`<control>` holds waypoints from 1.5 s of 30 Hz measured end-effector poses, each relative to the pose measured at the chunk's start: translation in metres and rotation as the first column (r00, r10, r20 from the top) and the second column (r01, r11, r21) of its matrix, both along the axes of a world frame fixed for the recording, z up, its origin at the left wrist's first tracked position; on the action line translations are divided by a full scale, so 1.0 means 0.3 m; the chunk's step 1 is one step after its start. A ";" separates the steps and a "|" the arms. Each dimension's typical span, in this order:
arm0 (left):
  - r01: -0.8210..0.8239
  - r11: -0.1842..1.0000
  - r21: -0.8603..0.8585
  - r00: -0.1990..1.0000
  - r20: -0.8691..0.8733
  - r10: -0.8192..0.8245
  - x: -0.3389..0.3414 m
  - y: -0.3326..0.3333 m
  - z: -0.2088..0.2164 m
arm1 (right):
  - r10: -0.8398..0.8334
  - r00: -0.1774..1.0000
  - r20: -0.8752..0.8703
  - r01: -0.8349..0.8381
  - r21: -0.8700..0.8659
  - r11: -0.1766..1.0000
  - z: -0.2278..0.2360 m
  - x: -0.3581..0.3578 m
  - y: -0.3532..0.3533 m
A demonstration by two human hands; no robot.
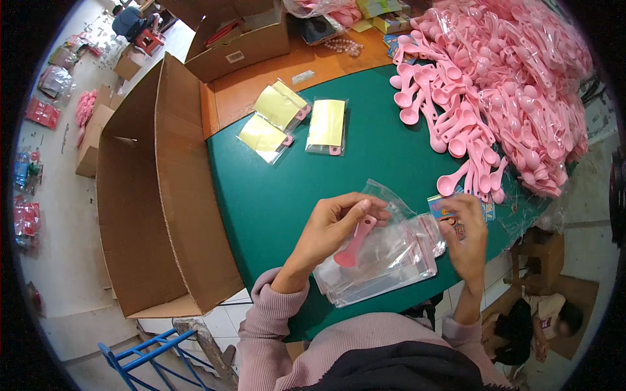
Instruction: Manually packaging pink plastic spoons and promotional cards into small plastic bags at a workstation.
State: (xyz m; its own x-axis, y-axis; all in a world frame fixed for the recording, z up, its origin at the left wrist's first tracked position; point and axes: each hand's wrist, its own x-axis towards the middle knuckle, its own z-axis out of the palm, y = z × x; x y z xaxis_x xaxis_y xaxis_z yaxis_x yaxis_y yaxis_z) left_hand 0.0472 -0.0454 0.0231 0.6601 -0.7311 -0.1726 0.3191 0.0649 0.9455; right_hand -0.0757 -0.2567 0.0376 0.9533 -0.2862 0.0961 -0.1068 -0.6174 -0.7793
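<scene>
Lying on the floor at far left: red, blue and clear packets (42, 113), with a pink bundle (85, 107) against cartons. Farther back, a person (127, 23) in dark clothing on a red stool (149, 42). Below, a blue frame (147, 355) of metal bars. Next, a big open box (179, 176), brown cardboard, along the left edge of the table (365, 166), whose surface is green with an orange-brown part at the back. A smaller box (238, 52) sits on that back part.

On the green, yellow packs (326, 122) in clear sleeves, pink tips showing at their lower ends; those at left overlap, one lies apart to the right.

Hands apart from each other. Left hand (339, 223) pinches the holed end of a pink spoon (352, 251), which slants down to the left over a stack of clear bags (385, 260) near the table's front edge. Loose clear film rises just beyond its fingers. Right hand (468, 241) raised, fingers curled, motion-blurred; cannot tell whether it grips anything. It is just beside the bags and in front of blue printed cards (435, 205).

Back right, a large heap (456, 117) of pink spoons, partly in clear plastic (535, 85). Lower right, beyond the table, a wooden stool (546, 257).
</scene>
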 end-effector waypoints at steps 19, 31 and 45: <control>0.040 0.999 0.007 0.999 -0.019 -0.039 0.004 -0.011 0.010 | -0.037 0.984 0.173 -0.020 0.321 0.947 0.160 0.144 -0.004; 0.141 0.962 0.234 0.960 0.207 -0.191 -0.016 -0.022 0.038 | 0.455 0.890 0.018 -0.455 0.046 0.889 0.190 0.190 0.046; 0.252 0.958 0.135 0.929 0.243 -0.279 0.040 0.097 -0.006 | 0.274 0.957 -0.099 -0.189 0.506 0.842 0.014 0.177 -0.027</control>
